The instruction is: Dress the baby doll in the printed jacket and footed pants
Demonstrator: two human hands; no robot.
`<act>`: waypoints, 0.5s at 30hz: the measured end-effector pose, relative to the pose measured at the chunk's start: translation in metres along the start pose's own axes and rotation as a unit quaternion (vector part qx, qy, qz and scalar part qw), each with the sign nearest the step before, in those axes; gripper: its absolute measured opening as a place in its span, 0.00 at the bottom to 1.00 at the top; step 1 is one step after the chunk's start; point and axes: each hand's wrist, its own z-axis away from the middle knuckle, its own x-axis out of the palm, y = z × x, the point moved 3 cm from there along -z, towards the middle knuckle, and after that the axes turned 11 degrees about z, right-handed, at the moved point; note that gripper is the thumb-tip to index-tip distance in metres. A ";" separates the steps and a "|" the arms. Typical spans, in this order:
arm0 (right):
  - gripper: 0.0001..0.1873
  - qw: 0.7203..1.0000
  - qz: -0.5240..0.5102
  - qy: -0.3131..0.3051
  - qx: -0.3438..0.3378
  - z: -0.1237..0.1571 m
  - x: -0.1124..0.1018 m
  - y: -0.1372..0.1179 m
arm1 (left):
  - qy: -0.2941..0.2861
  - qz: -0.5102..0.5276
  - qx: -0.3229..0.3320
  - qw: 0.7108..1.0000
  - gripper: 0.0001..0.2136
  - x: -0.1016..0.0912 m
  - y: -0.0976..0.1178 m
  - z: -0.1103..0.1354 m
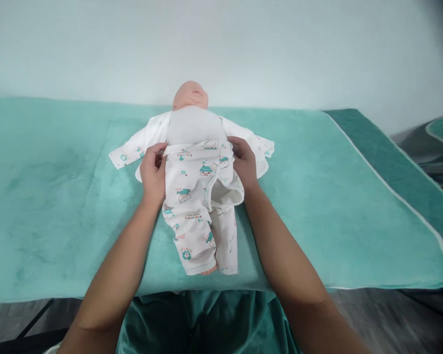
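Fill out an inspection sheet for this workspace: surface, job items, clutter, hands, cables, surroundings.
Surface: green cloth over the table, with a darker green band at the right.
Job items: doll lying on the cloth; white print jacket spread open, a sleeve out to each side; print trousers on its legs, toes showing at one cuff.
Clutter: nothing seen on the cloth.
Hands: left hand and right hand at opposite sides of the trousers' waistband; grip partly hidden.
Cables: nothing seen.
Surroundings: pale wall behind, grey floor below; dark object at the right edge, unidentifiable.
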 end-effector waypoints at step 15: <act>0.19 0.987 0.032 -0.094 -0.125 -0.012 -0.012 -0.018 | -0.027 -0.005 -0.023 0.999 0.07 -0.002 0.000 -0.010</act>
